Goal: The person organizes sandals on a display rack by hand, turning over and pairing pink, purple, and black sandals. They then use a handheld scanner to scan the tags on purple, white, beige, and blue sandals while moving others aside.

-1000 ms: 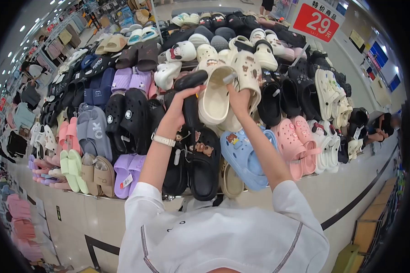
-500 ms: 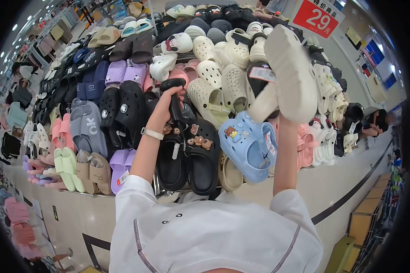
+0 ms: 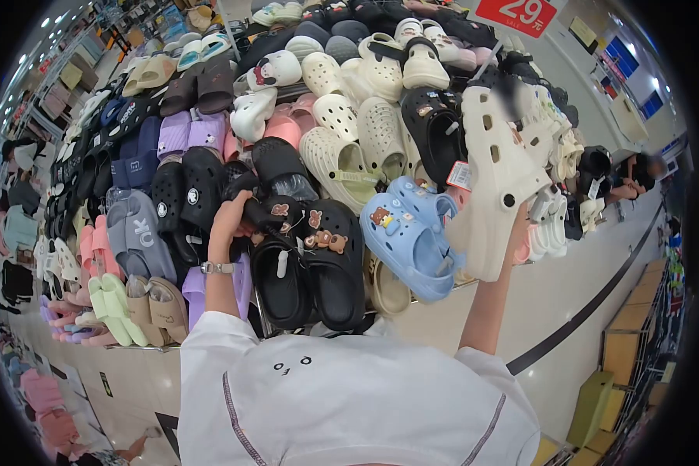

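Note:
My left hand (image 3: 229, 217) is closed around a dark black shoe (image 3: 258, 211), probably a clog, above the left part of the display. Just to its right lies a pair of black clogs (image 3: 335, 268) with brown bear charms. A cream clog (image 3: 481, 225) is held up in front at the right, its side with oval holes and a black rivet toward me. My right hand (image 3: 522, 217) grips it from the far right, with the fingers mostly hidden behind it. Beside this clog sit light blue clogs (image 3: 412, 241) with a bear charm.
Rows of slippers and clogs fill the display, including grey slides (image 3: 141, 233), purple slides (image 3: 194, 132) and cream clogs (image 3: 338, 159). A red price sign (image 3: 520, 14) stands at the upper right. A person (image 3: 633, 175) is at the far right, beyond the stand.
The cream clog has turned from showing its sole to showing its side, and it sits lower. My left hand has moved left and down with the black shoe.

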Motion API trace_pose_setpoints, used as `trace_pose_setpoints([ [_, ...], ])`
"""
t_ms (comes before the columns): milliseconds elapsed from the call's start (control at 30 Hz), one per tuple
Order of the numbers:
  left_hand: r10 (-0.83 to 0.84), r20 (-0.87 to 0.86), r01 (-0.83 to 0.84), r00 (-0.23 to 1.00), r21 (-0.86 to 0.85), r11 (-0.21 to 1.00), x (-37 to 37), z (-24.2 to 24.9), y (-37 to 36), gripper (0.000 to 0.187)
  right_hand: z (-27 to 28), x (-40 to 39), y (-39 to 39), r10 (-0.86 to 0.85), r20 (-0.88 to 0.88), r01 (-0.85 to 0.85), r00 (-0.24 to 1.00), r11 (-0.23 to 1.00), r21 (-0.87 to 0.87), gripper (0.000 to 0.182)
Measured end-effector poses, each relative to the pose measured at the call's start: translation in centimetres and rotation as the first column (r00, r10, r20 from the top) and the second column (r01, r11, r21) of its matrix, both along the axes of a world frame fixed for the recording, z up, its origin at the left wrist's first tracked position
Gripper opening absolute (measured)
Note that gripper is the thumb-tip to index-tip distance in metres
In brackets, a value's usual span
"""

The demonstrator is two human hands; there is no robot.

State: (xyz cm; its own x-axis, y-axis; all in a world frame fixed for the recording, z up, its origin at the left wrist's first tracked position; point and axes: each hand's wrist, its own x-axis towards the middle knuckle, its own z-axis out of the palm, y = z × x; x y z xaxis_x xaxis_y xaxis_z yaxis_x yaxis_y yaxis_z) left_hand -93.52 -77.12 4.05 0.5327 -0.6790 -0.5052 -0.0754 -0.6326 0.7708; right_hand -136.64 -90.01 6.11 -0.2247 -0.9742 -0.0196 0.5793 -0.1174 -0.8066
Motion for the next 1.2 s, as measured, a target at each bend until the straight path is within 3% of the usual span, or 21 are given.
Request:
trace_pose_setpoints([
  [100, -0.184, 0.346, 0.061, 0.92, 0.338, 0.939, 0.1, 0.4, -0.1, 0.06, -0.6, 0.7, -0.8, -0.031, -0.018, 0.031, 0.999, 0.999, 0.026, 0.032],
  [133, -0.239, 0.723, -0.037, 0.649, 0.344, 0.938, 0.8, -2.0, -0.2, 0.054, -0.7, 0.6, -1.0, -0.039, -0.026, 0.04, 0.999, 0.999, 0.033, 0.033],
  [167, -0.243, 0.721, -0.03, 0.649, 0.343, 0.939, 0.1, -1.0, -0.4, 0.054, -0.7, 0.5, -1.1, -0.048, -0.035, 0.049, 0.998, 0.998, 0.037, 0.033],
  [233, -0.337, 0.913, 0.055, 0.228, 0.334, 0.941, -2.4, 3.1, -1.1, 0.043, -0.8, 0.5, -1.4, -0.064, -0.051, 0.067, 0.997, 0.997, 0.041, 0.034],
  [300, -0.33, 0.894, 0.32, 0.302, 0.232, 0.919, -4.2, 4.8, -4.3, 0.038, -0.8, 0.7, -1.7, -0.086, -0.063, 0.088, 0.994, 0.995, 0.041, 0.035],
  [333, -0.287, 0.917, 0.536, 0.276, 0.101, 0.838, -5.0, 4.6, -6.1, 0.037, -0.8, 0.9, -1.7, -0.1, -0.068, 0.103, 0.993, 0.994, 0.042, 0.035],
  [367, -0.412, 0.806, 0.659, 0.426, 0.035, 0.751, -6.6, 5.7, -8.2, 0.037, -0.9, 1.0, -1.6, -0.115, -0.075, 0.119, 0.991, 0.992, 0.043, 0.035],
  [433, -0.578, 0.692, 0.749, 0.431, 0.083, 0.658, -7.6, 1.4, -14.1, 0.043, -0.9, 1.3, -1.3, -0.146, -0.089, 0.151, 0.985, 0.988, 0.044, 0.036],
  [467, -0.677, 0.646, 0.739, 0.353, 0.251, 0.625, -8.8, 0.7, -16.0, 0.048, -1.0, 2.0, -0.5, -0.162, -0.096, 0.167, 0.982, 0.985, 0.041, 0.036],
  [500, -0.674, 0.653, 0.749, 0.345, 0.242, 0.617, -9.6, -0.8, -17.2, 0.048, -1.1, 2.5, 0.6, -0.179, -0.103, 0.183, 0.978, 0.983, 0.033, 0.037],
  [567, -0.622, 0.707, 0.585, 0.336, 0.361, 0.726, -10.9, -4.7, -20.0, 0.051, -1.1, 1.7, 1.5, -0.206, -0.119, 0.208, 0.971, 0.978, 0.007, 0.037],
  [633, -0.673, 0.676, 0.471, 0.3, 0.509, 0.721, -11.0, -8.8, -22.4, 0.049, -1.5, 0.8, 2.5, -0.22, -0.133, 0.22, 0.966, 0.975, -0.02, 0.038],
  [667, -0.552, 0.776, 0.371, 0.304, 0.438, 0.819, -12.0, -9.1, -22.1, 0.04, -1.9, 0.4, 3.2, -0.224, -0.14, 0.222, 0.964, 0.975, -0.029, 0.038],
  [700, -0.546, 0.78, 0.372, 0.306, 0.431, 0.822, -11.9, -9.1, -22.4, 0.04, -2.4, -0.1, 4.0, -0.227, -0.148, 0.225, 0.963, 0.974, -0.033, 0.039],
  [767, -0.572, 0.815, 0.495, 0.087, 0.463, 0.735, -10.6, -9.9, -22.8, 0.032, -3.2, -0.7, 4.5, -0.228, -0.163, 0.227, 0.96, 0.974, -0.026, 0.039],
  [800, -0.49, 0.872, 0.561, -0.006, 0.408, 0.72, -9.9, -10.1, -22.7, 0.023, -3.4, -1.0, 4.2, -0.227, -0.17, 0.227, 0.959, 0.974, -0.016, 0.04],
  [833, -0.5, 0.866, 0.559, -0.006, 0.417, 0.716, -9.8, -10.3, -22.6, 0.023, -3.7, -1.3, 4.0, -0.224, -0.178, 0.228, 0.958, 0.974, 0.0, 0.04],
  [900, -0.305, 0.946, 0.717, -0.111, 0.289, 0.634, -10.1, -9.2, -21.8, 0.018, -4.3, -1.7, 3.5, -0.218, -0.194, 0.229, 0.957, 0.973, 0.038, 0.041],
  [967, -0.279, 0.954, 0.711, -0.115, 0.275, 0.648, -10.9, -7.9, -20.7, 0.017, -5.0, -1.1, 3.6, -0.211, -0.21, 0.23, 0.955, 0.971, 0.07, 0.042],
  [1067, -0.102, 0.989, 0.768, -0.11, 0.15, 0.622, -11.8, -5.9, -19.9, 0.016, -5.7, 0.0, 2.9, -0.207, -0.231, 0.236, 0.951, 0.966, 0.108, 0.043],
  [1200, -0.185, 0.971, 0.791, -0.154, 0.233, 0.565, -14.3, -4.6, -20.0, 0.03, -6.1, -0.7, 1.2, -0.185, -0.262, 0.232, 0.947, 0.959, 0.164, 0.05],
])
